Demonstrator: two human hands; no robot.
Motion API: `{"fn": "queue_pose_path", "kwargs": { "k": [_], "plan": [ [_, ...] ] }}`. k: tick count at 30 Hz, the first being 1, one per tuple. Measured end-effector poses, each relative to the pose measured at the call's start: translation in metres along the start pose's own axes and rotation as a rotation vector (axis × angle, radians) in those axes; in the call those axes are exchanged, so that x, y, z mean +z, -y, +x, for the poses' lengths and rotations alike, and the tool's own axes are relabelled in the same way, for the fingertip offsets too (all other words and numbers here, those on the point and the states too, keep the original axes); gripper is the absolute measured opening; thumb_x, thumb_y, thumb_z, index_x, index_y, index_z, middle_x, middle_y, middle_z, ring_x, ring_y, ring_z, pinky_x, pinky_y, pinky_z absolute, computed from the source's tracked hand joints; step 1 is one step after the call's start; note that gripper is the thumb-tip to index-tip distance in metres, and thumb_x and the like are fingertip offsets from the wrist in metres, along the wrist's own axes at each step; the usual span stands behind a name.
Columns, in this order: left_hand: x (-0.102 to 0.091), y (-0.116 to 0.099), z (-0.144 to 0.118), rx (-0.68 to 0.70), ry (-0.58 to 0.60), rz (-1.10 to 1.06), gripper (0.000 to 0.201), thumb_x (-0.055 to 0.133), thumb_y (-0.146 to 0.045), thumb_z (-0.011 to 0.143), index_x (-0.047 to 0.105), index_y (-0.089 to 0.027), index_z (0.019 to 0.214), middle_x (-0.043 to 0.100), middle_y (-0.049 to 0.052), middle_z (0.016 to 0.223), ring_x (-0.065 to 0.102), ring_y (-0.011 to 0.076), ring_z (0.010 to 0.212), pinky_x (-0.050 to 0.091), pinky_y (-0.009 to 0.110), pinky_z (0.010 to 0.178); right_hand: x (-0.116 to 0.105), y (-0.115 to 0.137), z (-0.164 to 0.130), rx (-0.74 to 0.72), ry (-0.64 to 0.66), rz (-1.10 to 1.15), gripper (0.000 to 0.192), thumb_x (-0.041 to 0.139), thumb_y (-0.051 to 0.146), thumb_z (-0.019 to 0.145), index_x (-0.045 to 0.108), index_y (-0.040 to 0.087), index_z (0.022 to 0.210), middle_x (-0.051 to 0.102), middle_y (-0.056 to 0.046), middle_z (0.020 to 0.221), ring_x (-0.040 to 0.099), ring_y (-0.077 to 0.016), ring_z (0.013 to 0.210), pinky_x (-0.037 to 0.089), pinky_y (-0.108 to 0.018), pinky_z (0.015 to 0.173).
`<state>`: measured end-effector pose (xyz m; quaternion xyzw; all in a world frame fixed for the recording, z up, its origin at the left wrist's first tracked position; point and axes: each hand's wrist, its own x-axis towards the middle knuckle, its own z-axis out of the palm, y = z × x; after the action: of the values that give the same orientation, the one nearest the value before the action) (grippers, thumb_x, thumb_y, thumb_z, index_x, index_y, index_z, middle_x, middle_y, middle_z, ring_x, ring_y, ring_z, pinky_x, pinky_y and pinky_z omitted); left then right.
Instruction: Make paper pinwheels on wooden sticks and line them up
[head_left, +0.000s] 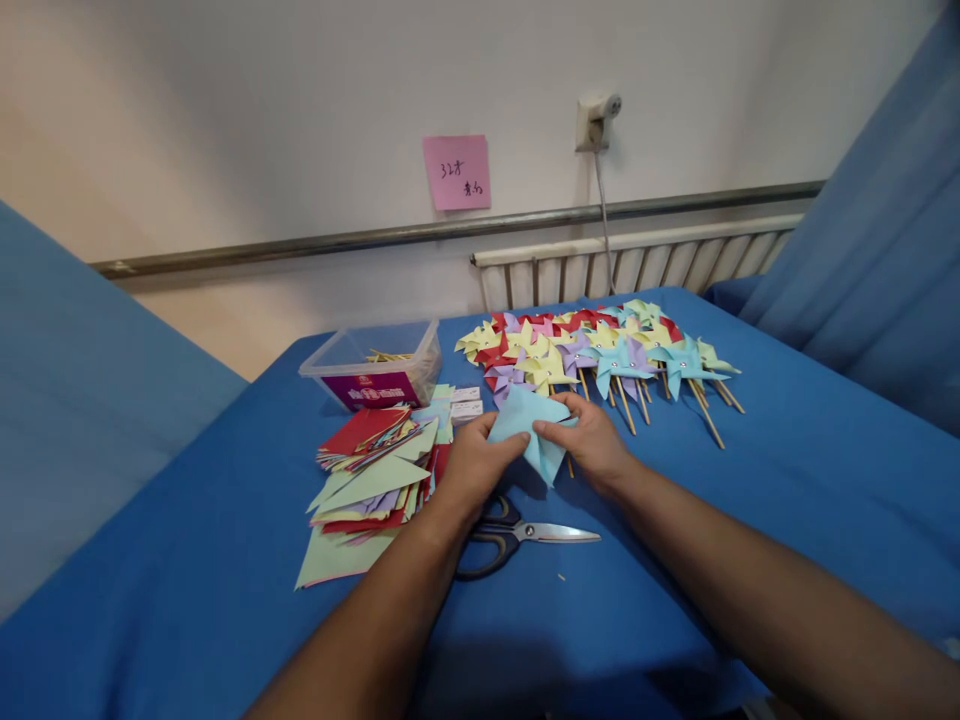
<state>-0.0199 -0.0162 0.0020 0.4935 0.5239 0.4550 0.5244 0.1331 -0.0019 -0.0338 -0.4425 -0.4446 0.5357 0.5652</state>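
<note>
While both hands pinch the light-blue folded paper square (529, 428), left hand (469, 468) and right hand (592, 440) closed on its edges, a slip could crease it. Beyond the left fingers, the clear plastic box (373, 365) holds what seem wooden sticks.
</note>
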Motion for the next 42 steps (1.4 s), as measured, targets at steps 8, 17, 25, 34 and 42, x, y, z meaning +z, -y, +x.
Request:
{"fn": "queue_pose_path", "kwargs": {
  "k": [8, 17, 25, 34, 42],
  "plan": [
    [0.014, 0.009, -0.002, -0.181, 0.070, -0.474, 0.021, 0.082, -0.023, 0.060, 0.069, -0.013, 0.073, 0.067, 0.003, 0.070, 0.060, 0.0120, 0.063, 0.048, 0.023, 0.064, 0.011, -0.002, -0.004, 0.005, -0.183, 0.249, 0.043, 0.082, 0.034, 0.058, 0.060, 0.019, 0.092, 0.066, 0.003, 0.071, 0.060, -0.0138, 0.057, 0.050, -0.029, 0.059],
    [0.016, 0.014, -0.002, -0.155, 0.058, -0.528, 0.030, 0.080, -0.021, 0.061, 0.072, -0.010, 0.088, 0.074, 0.009, 0.082, 0.067, 0.0182, 0.071, 0.051, 0.029, 0.073, 0.014, -0.007, -0.009, -0.003, -0.133, 0.209, 0.041, 0.081, 0.033, 0.061, 0.061, 0.019, 0.094, 0.064, 0.003, 0.073, 0.058, -0.0130, 0.060, 0.049, -0.028, 0.062],
    [0.015, 0.010, -0.003, -0.144, 0.003, -0.536, 0.033, 0.079, -0.015, 0.061, 0.071, -0.009, 0.092, 0.075, 0.011, 0.087, 0.070, 0.0226, 0.078, 0.053, 0.031, 0.075, 0.014, -0.010, -0.008, -0.035, -0.099, 0.174, 0.042, 0.079, 0.035, 0.064, 0.059, 0.020, 0.098, 0.066, 0.000, 0.080, 0.060, -0.0153, 0.065, 0.050, -0.030, 0.063],
    [-0.004, -0.003, 0.011, -0.269, -0.052, -0.679, 0.034, 0.070, -0.005, 0.065, 0.068, -0.011, 0.098, 0.075, 0.004, 0.080, 0.068, 0.0178, 0.065, 0.055, 0.029, 0.065, -0.001, 0.005, -0.016, -0.645, 0.082, -0.490, 0.047, 0.055, 0.006, 0.073, 0.062, 0.030, 0.113, 0.034, -0.004, 0.147, 0.036, -0.0268, 0.136, 0.036, -0.046, 0.107],
    [-0.001, -0.005, 0.005, -0.201, -0.029, -0.618, 0.022, 0.076, -0.009, 0.060, 0.072, -0.014, 0.081, 0.074, 0.006, 0.080, 0.064, 0.0156, 0.066, 0.051, 0.026, 0.064, 0.002, 0.009, -0.017, -0.776, 0.117, -0.668, 0.007, 0.070, 0.027, 0.079, 0.070, 0.026, 0.086, 0.041, -0.004, 0.143, 0.036, -0.0294, 0.134, 0.031, -0.048, 0.109]
  ]
}}
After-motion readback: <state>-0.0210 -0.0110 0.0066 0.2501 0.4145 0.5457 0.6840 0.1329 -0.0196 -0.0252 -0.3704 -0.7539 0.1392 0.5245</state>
